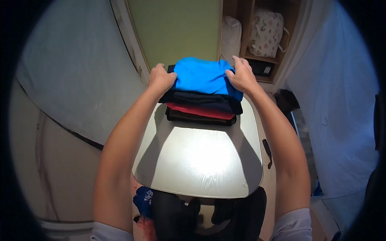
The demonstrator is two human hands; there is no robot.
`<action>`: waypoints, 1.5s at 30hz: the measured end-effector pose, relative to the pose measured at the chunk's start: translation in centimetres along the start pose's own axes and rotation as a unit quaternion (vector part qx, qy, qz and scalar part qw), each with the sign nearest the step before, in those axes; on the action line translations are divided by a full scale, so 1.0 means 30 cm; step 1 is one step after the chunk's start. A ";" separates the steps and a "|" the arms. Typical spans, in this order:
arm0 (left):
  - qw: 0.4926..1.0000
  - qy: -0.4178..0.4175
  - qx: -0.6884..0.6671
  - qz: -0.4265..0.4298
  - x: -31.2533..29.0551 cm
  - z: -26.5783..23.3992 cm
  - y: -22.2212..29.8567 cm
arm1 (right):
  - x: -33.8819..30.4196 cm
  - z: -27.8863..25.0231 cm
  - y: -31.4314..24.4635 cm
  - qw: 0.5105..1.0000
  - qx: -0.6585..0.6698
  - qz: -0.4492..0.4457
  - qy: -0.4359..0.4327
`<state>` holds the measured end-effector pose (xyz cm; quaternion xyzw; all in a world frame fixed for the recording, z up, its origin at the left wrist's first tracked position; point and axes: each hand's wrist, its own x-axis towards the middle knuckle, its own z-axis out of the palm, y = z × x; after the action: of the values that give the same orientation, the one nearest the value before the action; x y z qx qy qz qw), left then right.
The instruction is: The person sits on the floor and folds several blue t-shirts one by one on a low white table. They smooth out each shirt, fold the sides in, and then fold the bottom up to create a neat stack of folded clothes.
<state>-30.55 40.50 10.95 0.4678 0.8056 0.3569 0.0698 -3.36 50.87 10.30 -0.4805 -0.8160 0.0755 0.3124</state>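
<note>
Both hands [161, 79] on folded blue garment [203, 75]

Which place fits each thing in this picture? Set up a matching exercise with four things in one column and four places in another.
Things:
1. blue folded garment
2. red folded garment
3. patterned bag
4. left hand

Places:
A. on a shelf in the wooden cupboard
B. on top of the stack
C. at the left edge of the stack
D. low in the stack, under the dark navy garment

Pairs: 1-B, 2-D, 3-A, 4-C
</note>
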 end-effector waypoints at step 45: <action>0.863 -0.418 0.181 -0.218 -1.779 -0.103 -1.599 | -1.131 0.510 -0.791 0.900 -0.075 -0.309 -0.300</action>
<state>-36.19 -18.71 -29.32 0.3896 0.8328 -0.0487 0.3902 -18.11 12.85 -6.62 -0.1812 -0.9816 0.0547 0.0241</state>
